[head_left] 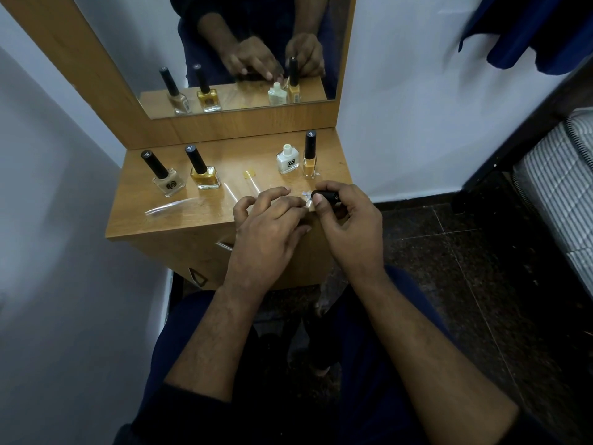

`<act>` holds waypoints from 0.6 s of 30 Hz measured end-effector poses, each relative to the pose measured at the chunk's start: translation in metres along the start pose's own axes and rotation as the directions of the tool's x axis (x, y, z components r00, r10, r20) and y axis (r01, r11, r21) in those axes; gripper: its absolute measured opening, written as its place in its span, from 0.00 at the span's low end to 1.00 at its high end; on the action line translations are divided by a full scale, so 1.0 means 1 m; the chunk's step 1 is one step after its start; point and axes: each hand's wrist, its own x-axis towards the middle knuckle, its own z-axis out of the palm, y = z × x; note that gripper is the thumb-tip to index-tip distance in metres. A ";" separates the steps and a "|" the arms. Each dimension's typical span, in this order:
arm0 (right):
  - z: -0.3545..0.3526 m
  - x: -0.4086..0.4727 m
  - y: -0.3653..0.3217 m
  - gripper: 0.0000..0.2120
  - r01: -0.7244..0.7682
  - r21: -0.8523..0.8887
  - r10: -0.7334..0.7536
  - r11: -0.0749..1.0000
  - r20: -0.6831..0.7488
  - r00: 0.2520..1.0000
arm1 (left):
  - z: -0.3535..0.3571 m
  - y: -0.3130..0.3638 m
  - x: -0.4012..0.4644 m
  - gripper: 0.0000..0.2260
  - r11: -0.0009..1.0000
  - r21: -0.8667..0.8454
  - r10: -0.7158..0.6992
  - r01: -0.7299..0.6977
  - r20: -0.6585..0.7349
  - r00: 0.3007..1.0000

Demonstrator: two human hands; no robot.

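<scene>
One black brush cap, pinched in the right hand, lies horizontal, pointing frame-left at the relaxed fingers of the left hand

The left hand rested on the near right part of the table, fingers loosely spread. Just beside its fingertips, the right hand pinched a black cap. Farther back stood an uncapped white bottle and, just right of it, a capped orange bottle. On the left stood a beige bottle and a gold bottle, both capped. A clear wrapper lay near them. The mirror behind reflected it all.
</scene>
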 end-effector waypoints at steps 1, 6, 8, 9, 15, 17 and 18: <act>0.000 0.000 0.000 0.10 -0.001 -0.010 0.001 1.000 -0.002 1.000 | 0.000 0.000 0.000 0.11 1.000 -0.001 0.000 0.000 -0.002 1.000; -0.003 0.001 -0.002 0.08 -0.021 0.005 0.022 1.000 -0.089 0.996 | 0.001 0.000 0.001 0.11 1.000 0.003 -0.003 0.003 -0.008 1.000; -0.003 0.001 -0.001 0.07 -0.031 0.023 0.033 0.999 -0.081 0.996 | 0.001 0.000 0.001 0.11 1.000 0.001 -0.004 0.004 -0.006 1.000; -0.003 0.000 -0.001 0.07 -0.033 0.027 0.034 0.999 -0.063 0.997 | 0.001 0.000 0.001 0.11 1.000 0.001 -0.005 0.005 -0.006 1.000; -0.002 0.000 0.000 0.08 -0.025 -0.022 0.023 0.999 -0.073 0.997 | 0.001 0.000 0.001 0.11 1.000 0.002 -0.004 0.004 -0.006 1.000; -0.003 0.001 0.000 0.08 -0.031 -0.012 0.030 0.999 -0.084 0.996 | 0.001 0.000 0.001 0.11 1.000 0.005 -0.004 0.004 -0.005 1.000; -0.003 0.001 0.000 0.07 -0.034 -0.008 0.033 0.999 -0.076 0.997 | 0.001 0.000 0.001 0.10 1.000 0.006 -0.004 0.004 -0.004 1.000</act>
